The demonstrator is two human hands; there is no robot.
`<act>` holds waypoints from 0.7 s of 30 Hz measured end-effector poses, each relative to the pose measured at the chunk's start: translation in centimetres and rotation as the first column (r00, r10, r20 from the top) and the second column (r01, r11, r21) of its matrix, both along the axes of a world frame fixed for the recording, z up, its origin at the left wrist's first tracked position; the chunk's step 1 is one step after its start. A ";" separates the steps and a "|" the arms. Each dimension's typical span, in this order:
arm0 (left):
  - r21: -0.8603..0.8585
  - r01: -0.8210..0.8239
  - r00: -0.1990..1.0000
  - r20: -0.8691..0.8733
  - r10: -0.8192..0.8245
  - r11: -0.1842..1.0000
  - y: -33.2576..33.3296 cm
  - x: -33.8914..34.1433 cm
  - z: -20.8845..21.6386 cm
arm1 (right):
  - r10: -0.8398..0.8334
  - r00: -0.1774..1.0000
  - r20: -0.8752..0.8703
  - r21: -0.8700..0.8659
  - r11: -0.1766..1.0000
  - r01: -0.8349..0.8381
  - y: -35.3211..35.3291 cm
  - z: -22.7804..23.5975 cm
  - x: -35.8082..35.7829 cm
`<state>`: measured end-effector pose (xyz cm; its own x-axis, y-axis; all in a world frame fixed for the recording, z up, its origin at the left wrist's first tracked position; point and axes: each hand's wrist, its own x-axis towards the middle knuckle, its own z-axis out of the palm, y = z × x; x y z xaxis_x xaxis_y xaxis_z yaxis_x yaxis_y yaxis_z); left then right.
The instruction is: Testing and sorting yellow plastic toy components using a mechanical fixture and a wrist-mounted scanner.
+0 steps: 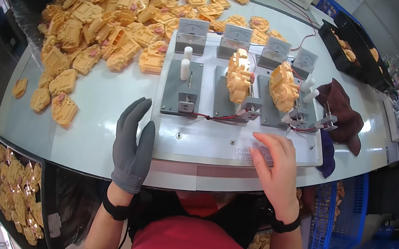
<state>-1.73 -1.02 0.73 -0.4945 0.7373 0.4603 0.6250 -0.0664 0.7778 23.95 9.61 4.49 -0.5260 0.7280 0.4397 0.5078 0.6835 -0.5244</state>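
My left hand [134, 142], in a grey glove, rests at the left edge of a white test board [196, 145], fingers stretched out and holding nothing. Bare, my right hand [276, 171] hovers over the board's front right part with its fingers apart. On the board stand several grey fixtures with small clamps. One orange-yellow plastic housing [239, 78] sits upright in the second fixture, and another plastic housing [284, 87] sits in the third. The leftmost fixture [174, 88] carries white pegs and no housing. Behind them is a row of analog meters [192, 34].
A big heap of orange-yellow housings [116, 19] spills from a dark bin at the left. Dark cloths [343, 112] lie right of the board. Black trays [351, 50] stand at the back right. Below the table are a black crate [46, 193] and blue baskets [355, 210].
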 end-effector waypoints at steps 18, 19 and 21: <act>-0.019 0.062 0.976 0.210 -0.057 0.998 0.1 1.7 -2.5 | 0.113 0.994 0.011 0.013 0.993 -0.113 1.9 -1.4 -2.6; -0.019 0.061 0.976 0.211 -0.056 0.998 0.1 1.6 -2.4 | 0.119 0.993 0.011 0.010 0.993 -0.119 1.9 -1.4 -2.7; -0.011 0.065 0.970 0.234 -0.060 0.998 0.2 1.7 -2.4 | 0.125 0.992 0.011 0.007 0.992 -0.126 1.9 -1.4 -2.7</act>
